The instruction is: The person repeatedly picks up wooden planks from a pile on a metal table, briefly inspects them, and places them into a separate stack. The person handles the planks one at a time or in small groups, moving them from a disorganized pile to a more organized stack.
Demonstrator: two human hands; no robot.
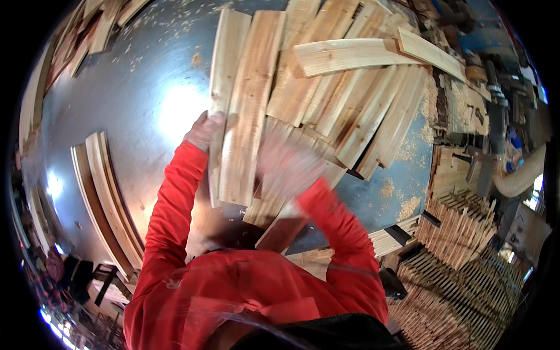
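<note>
My left hand [204, 130], in a light glove, is closed on the outer edge of a long pale wooden board [229, 64]. A second, wider board [251, 111] with reddish grain lies right beside it, on its right. Smeared by motion, my right hand [291, 166] is just right of the wider board, over shorter boards; its fingers cannot be made out. Beyond it, a loose pile of boards [344, 111] spreads to the right, with a pale board [350, 55] lying across its top.
The shiny metal table [134, 76] carries sawdust. Several narrow strips [105, 186] lie at its left, and more boards [105, 26] at the far left. Stacked wood [455, 286] stands at the lower right, near a ribbed hose [525, 178] and machinery.
</note>
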